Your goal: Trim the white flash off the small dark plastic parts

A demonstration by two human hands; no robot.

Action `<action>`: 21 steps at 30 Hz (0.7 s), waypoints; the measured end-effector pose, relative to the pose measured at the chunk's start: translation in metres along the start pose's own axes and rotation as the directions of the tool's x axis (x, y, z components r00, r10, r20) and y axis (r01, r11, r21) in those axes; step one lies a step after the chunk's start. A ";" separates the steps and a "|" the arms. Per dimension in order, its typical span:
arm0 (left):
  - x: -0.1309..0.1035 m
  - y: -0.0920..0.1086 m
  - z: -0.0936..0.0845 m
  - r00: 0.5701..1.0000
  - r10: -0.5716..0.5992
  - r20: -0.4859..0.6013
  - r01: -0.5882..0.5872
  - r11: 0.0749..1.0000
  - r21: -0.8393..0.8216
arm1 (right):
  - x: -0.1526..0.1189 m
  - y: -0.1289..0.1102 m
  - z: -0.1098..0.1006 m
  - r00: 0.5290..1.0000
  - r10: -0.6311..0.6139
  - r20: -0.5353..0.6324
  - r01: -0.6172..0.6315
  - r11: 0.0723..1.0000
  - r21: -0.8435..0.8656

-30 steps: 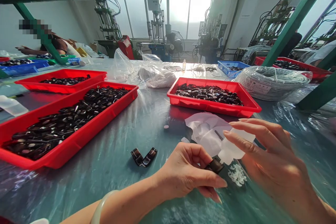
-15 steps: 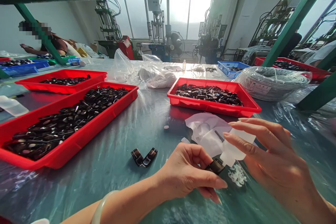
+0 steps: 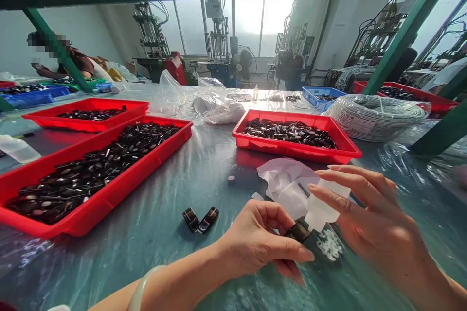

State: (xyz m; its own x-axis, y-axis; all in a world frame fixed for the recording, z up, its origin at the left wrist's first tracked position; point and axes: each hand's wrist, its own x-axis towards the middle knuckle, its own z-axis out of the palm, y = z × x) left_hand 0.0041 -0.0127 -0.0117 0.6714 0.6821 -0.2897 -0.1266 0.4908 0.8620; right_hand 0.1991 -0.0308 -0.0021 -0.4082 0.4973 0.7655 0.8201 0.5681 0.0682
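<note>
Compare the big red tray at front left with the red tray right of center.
The front-left tray looks longer and holds more; the right-of-center tray looks shorter and holds less. The front-left tray runs off the picture's edge; the right-of-center tray shows whole. Both are red and hold small black parts.

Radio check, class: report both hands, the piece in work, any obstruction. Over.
Left hand gripping dark part. Right hand holding whitish object, narrow end near the part. White bits and pale sheet close by.
</note>
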 end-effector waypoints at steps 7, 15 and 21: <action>-0.001 0.002 0.000 1.000 -0.003 -0.018 0.003 1.000 0.005 | -0.004 0.007 0.009 0.916 0.397 0.052 -0.400 0.897 0.187; -0.001 0.000 0.000 0.999 0.043 -0.006 -0.043 0.999 0.005 | -0.012 0.053 0.017 0.329 0.922 0.203 -0.931 0.352 -0.091; 0.000 0.002 0.002 0.997 0.056 -0.048 -0.054 0.998 0.037 | -0.018 0.072 0.021 0.252 0.936 0.243 -0.926 0.307 -0.219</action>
State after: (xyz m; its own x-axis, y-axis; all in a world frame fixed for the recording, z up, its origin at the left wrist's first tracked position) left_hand 0.0054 -0.0131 -0.0093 0.6278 0.7334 -0.2608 -0.1357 0.4331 0.8911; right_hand 0.2570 0.0145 -0.0243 0.5674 0.8172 0.1014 0.7174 -0.4301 -0.5480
